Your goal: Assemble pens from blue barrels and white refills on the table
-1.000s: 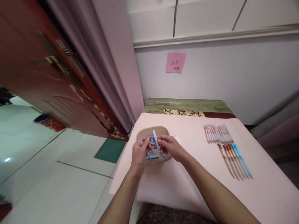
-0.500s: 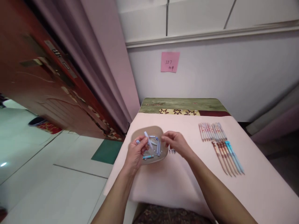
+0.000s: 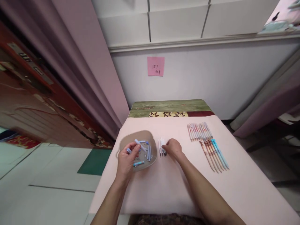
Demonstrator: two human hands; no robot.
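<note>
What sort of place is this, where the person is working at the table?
Probably a room in a home, though a small workroom is possible. A reddish-brown door and a purple curtain suggest a home; the cloth-covered table with pens in rows suggests handwork.

Hands (image 3: 127, 160) apart — fingers (image 3: 135, 151) curled

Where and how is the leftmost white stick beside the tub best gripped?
Probably at mid-shaft, pinched between the fingers from above: the stick is straight and slim, lying flat, with the tub close on its left and its neighbouring sticks close on its right, leaving little side room.
</note>
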